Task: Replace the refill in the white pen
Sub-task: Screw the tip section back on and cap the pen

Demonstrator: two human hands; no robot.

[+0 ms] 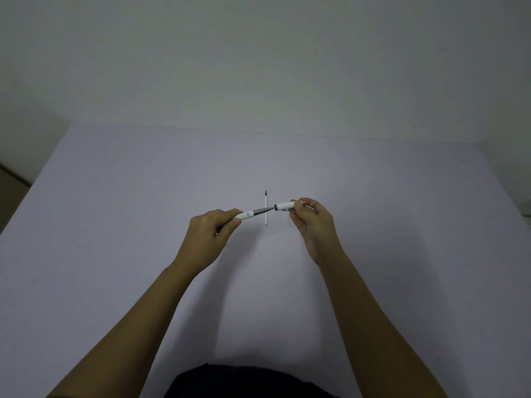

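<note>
Hands [212, 234] [313, 222] raised, seemingly pinching pen [253, 213], cap [284, 206].

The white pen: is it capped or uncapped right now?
Uncapped. The left hand holds the pen with its tip bare; the right hand holds the cap just off the tip.

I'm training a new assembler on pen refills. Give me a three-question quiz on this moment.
1. True or false: the left hand holds the pen body with its grey tip showing.
2. What does the right hand hold? A) cap B) scissors C) nothing
3. Fill in: the spare refill lies on the ___, between the hands.

Key: 1 true; 2 A; 3 table.
</note>
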